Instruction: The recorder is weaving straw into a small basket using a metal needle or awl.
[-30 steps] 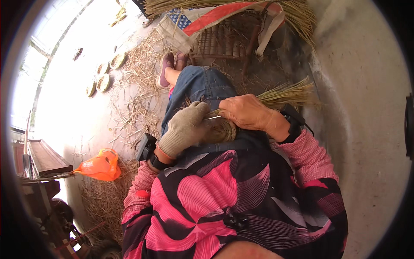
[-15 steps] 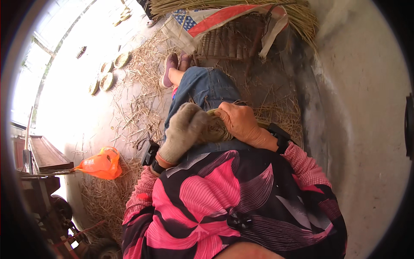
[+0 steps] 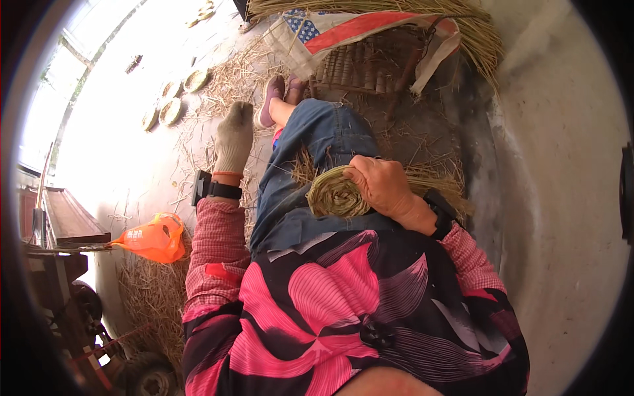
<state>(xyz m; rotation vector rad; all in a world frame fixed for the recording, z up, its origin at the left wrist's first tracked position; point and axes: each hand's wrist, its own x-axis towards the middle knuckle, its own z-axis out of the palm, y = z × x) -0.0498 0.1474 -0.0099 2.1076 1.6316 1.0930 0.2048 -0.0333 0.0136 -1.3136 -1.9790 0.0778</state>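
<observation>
My right hand [image 3: 380, 188] grips the rim of a pale green coil of straw [image 3: 337, 197] lying on my jeans [image 3: 297, 224], thumb on its edge. Loose straw strands [image 3: 432, 185] stick out from behind that hand to the right. My left hand [image 3: 232, 132], in a knitted beige glove, is held out left of my legs, over the straw-littered floor [image 3: 224, 89]. Its fingers look curled; whatever they may hold is hidden.
A wooden-slatted chair [image 3: 356, 69] ahead carries a striped, starred sheet [image 3: 363, 30] and long straw [image 3: 482, 46]. Several round straw pieces [image 3: 195, 80] lie left. An orange plastic bag [image 3: 152, 237] is beside a wheeled machine [image 3: 72, 297]. A concrete surface [image 3: 561, 198] runs along the right.
My gloved left hand has left the coil and moved forward and left, exposing the coil's spiral. My right hand still grips the coil.
</observation>
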